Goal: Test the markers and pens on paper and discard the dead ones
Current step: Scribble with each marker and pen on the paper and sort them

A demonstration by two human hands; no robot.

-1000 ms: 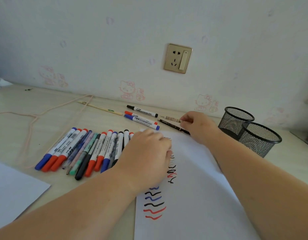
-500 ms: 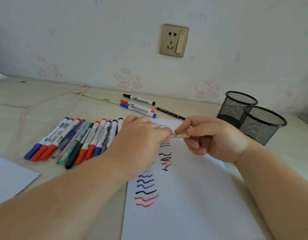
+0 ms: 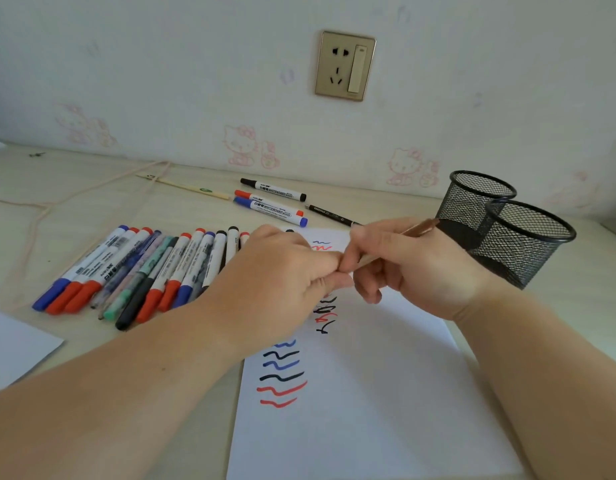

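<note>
- Fingertips of my left hand (image 3: 282, 282) and right hand (image 3: 408, 268) meet mid-frame, both pinching a brown pen (image 3: 419, 228) above the paper (image 3: 368, 393).
- Pen: slim, tail pointing upper right towards the mesh cups (image 3: 528, 237).
- Its tip is hidden between my fingers; I can't tell whether it's capped.

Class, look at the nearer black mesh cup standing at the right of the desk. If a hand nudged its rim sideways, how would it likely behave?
The nearer mesh cup looks see-through wire, so it is probably light and would slide easily on the smooth desk. It appears empty, so a push at the rim might tip it. It stands against the second cup, which could stop it moving that way.
</note>
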